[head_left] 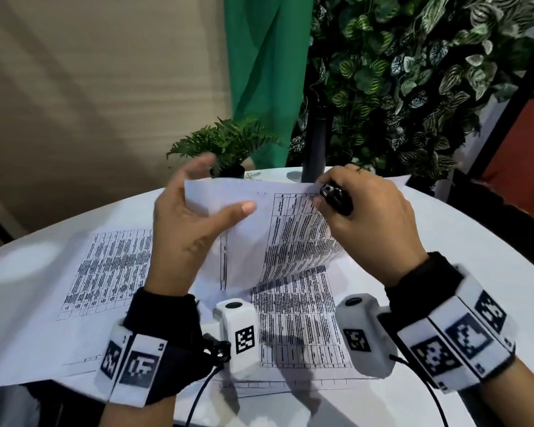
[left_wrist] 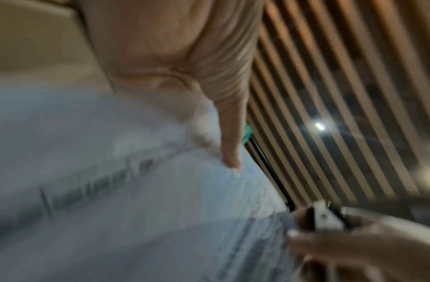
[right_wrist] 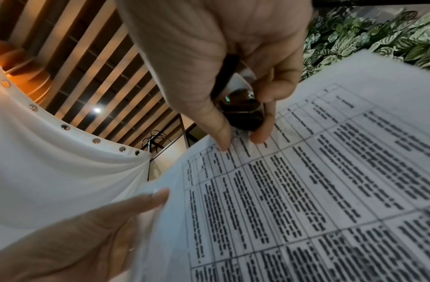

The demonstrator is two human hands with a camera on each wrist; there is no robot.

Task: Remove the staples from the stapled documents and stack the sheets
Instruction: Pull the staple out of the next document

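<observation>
My left grip (head_left: 182, 235) pinches the stapled document (head_left: 278, 235) up off the table (head_left: 444, 257) to keep its top edge taut, while my right grip (head_left: 373, 223) squeezes the black staple remover (head_left: 336, 197) onto that edge, other sheets (head_left: 111, 272) flat below.

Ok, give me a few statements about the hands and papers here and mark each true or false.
1. The left hand holds a lifted sheet. True.
2. The right hand is empty. False: it grips a black staple remover at the sheet's top edge.
3. Another printed sheet lies flat on the table. True.
4. The potted fern stands at the table's near edge. False: it stands at the far edge.
</observation>
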